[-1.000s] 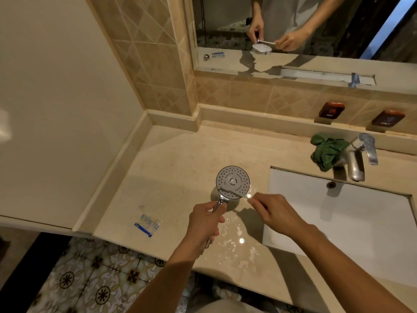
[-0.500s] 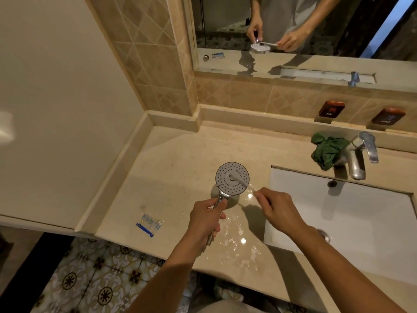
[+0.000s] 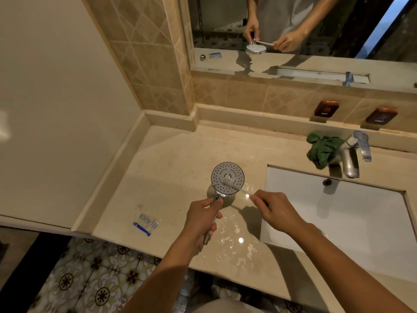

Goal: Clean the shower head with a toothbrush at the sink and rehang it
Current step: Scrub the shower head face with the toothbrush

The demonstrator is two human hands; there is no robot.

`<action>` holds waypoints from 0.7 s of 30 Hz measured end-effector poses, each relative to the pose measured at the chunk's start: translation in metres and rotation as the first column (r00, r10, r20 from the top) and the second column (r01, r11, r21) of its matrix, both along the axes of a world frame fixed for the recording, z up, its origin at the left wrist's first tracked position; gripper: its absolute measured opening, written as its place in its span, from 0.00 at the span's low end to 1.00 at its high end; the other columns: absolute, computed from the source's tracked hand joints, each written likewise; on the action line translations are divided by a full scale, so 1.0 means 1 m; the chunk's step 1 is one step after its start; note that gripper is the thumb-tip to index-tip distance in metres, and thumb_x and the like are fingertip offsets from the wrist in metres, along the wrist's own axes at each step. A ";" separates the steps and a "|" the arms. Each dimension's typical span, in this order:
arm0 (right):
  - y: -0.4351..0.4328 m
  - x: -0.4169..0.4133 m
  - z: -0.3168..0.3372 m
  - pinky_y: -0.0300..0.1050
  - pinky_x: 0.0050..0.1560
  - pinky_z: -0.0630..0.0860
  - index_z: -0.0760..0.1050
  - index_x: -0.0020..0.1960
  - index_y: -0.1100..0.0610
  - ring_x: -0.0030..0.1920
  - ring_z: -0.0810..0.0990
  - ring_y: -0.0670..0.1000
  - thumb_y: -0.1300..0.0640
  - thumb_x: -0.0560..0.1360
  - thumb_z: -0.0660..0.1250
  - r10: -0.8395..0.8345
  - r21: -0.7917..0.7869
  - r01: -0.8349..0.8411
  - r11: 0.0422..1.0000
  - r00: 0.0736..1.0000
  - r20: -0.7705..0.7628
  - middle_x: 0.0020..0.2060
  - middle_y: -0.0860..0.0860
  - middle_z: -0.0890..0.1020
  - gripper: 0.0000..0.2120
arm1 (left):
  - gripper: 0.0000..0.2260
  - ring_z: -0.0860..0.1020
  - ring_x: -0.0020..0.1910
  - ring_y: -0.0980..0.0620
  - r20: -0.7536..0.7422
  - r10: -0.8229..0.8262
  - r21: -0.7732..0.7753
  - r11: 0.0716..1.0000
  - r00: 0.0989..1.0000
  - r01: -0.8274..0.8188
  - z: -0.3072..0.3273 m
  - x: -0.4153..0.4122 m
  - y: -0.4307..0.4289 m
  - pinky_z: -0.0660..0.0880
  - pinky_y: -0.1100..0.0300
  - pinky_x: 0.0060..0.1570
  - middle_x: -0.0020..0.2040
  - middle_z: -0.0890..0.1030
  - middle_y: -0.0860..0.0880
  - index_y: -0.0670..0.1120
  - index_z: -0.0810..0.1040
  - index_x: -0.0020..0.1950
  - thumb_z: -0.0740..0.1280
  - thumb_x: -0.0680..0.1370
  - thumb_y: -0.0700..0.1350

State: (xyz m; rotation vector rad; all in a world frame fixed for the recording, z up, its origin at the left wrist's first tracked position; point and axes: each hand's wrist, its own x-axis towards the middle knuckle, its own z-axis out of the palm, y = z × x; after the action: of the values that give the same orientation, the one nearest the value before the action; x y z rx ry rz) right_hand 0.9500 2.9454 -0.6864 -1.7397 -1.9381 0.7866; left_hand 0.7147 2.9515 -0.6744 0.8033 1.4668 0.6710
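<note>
Shower head (image 3: 228, 177) is held face up above the wet countertop (image 3: 171, 168), just beside the left edge of the sink (image 3: 349, 213). The left hand (image 3: 200, 219) grips its chrome handle with curled fingers. The right hand (image 3: 277, 208) pinches the toothbrush (image 3: 232, 185), whose brush end lies on the perforated face.

Dim, warm light from above, and bright glints pop on the wet counter (image 3: 171, 168). Shower head (image 3: 234, 172) and right hand (image 3: 277, 211) throw dark shadows toward us. Toothbrush (image 3: 228, 184) slightly smeared. Wide-angle lens bows the wall (image 3: 56, 98) edges, and the floor (image 3: 79, 279) is murky.
</note>
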 end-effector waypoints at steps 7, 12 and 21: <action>-0.003 -0.002 -0.007 0.47 0.36 0.74 0.77 0.41 0.54 0.31 0.77 0.47 0.48 0.84 0.61 0.017 0.038 -0.017 0.999 1.000 0.015 0.30 0.47 0.78 0.17 | 0.10 0.68 0.21 0.51 -0.014 -0.006 -0.009 1.000 1.000 0.006 0.000 0.002 -0.001 0.66 0.61 0.23 0.35 0.80 0.45 0.47 0.87 0.53 0.71 0.80 0.52; -0.002 0.000 -0.011 0.49 0.35 0.74 0.77 0.41 0.55 0.30 0.77 0.48 0.51 0.85 0.61 -0.175 0.097 0.177 0.979 0.984 -0.028 0.29 0.48 0.78 0.16 | 0.11 0.68 0.22 0.50 -0.004 -0.004 -0.016 1.000 1.000 0.004 -0.001 0.004 0.001 0.67 0.61 0.24 0.35 0.80 0.45 0.46 0.87 0.52 0.71 0.80 0.52; -0.010 0.001 -0.021 0.51 0.36 0.78 0.78 0.44 0.54 0.32 0.79 0.48 0.49 0.85 0.60 -0.100 0.082 0.102 0.991 0.995 -0.030 0.32 0.48 0.80 0.16 | 0.11 0.68 0.21 0.50 0.031 0.008 -0.036 0.999 0.999 -0.007 0.002 0.003 0.001 0.67 0.59 0.25 0.36 0.79 0.43 0.44 0.85 0.47 0.71 0.80 0.51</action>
State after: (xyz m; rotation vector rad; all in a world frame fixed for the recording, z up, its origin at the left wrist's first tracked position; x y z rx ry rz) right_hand 0.9509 2.9358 -0.7077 -1.7537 -1.8240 0.6796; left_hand 0.7181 2.9526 -0.6720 0.7566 1.4506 0.6583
